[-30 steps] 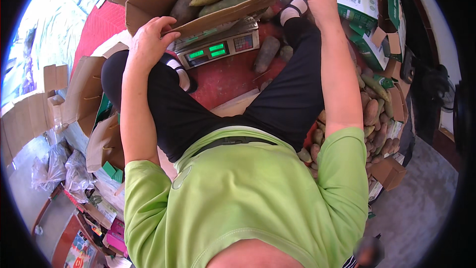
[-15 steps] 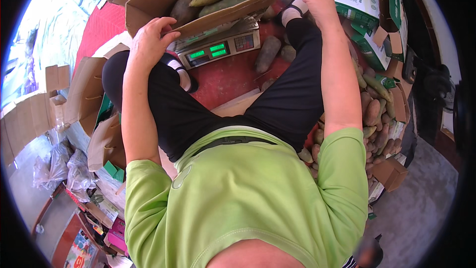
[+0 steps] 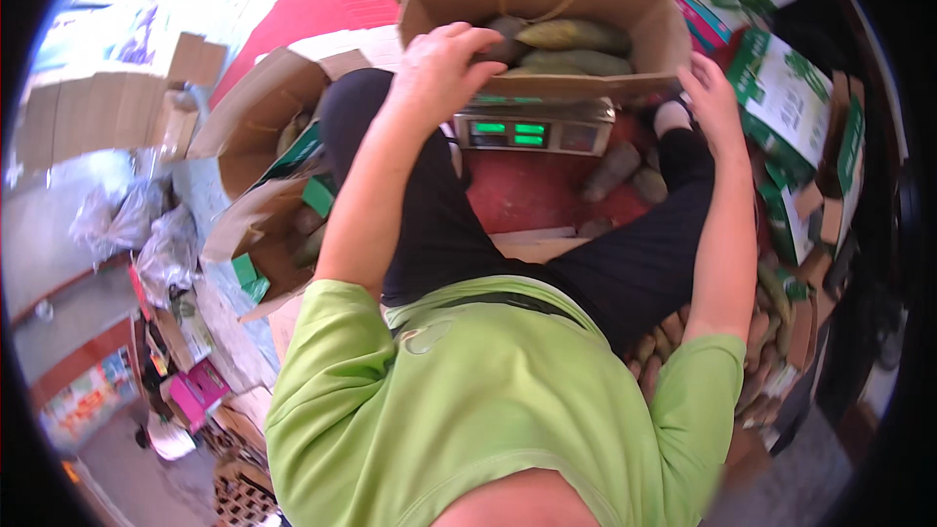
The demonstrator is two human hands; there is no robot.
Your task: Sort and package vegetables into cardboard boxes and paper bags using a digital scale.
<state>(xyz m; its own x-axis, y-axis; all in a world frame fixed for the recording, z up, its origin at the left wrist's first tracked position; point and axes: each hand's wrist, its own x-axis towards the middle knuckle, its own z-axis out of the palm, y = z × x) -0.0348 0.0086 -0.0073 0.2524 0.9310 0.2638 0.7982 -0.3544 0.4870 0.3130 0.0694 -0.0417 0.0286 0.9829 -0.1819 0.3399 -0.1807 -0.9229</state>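
An open brown cardboard box (image 3: 586, 88) with string handles rests on a digital weighing scale (image 3: 584, 134) whose green display is lit. Inside lie several long green radishes (image 3: 576, 36), some darker and brownish. My left hand (image 3: 439, 73) is closed over the box's near left rim, fingers bent inward beside a dark radish. At the opposite end, my right hand (image 3: 712, 102) has its fingers against the right wall near the top corner, closed on that edge. The box hides part of the scale's platform and the right fingertips are blurred.
Loose radishes (image 3: 613, 171) lie on the red floor right of the scale, with a larger heap (image 3: 669, 337) beyond my right leg. Open cartons (image 3: 264, 122) holding radishes stand at left. Green-and-white printed boxes (image 3: 786, 102) are at right, plastic bags (image 3: 166, 249) far left.
My right hand has come from above the right leg to the box's right end. My left hand stays on the rim. The whole view has swung, placing the box and scale farther right.
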